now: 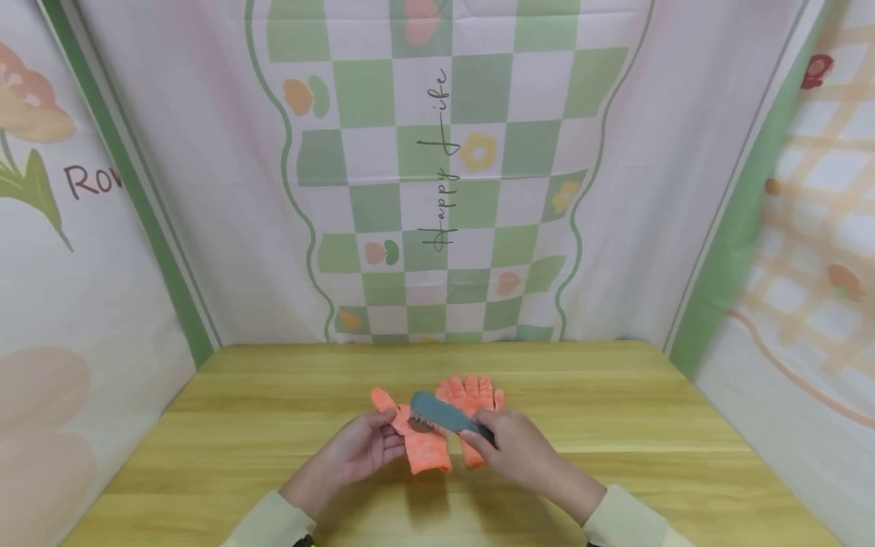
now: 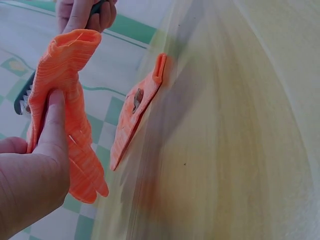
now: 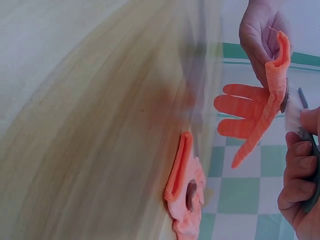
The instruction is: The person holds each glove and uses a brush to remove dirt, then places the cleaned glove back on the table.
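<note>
My left hand [image 1: 358, 452] pinches the edge of an orange knitted glove [image 1: 429, 454], thumb on one face and fingers on the other. This glove hangs above the table, cuff toward me in the head view. My right hand [image 1: 516, 450] grips the dark handle of a blue-grey brush [image 1: 444, 414]. Its pale bristles [image 3: 293, 117] face the held glove, right at a brown patch [image 1: 419, 425] on it. A second orange glove [image 2: 131, 117] lies on the table, fingers pointing away, with a brown patch [image 3: 191, 196] on its upper side.
The wooden table [image 1: 581, 395] runs back to a curtain [image 1: 478, 190] with a green checked print. Printed cloth panels [image 1: 89, 304] stand along both sides. Shadows of the hands and the held glove fall on the near part of the tabletop.
</note>
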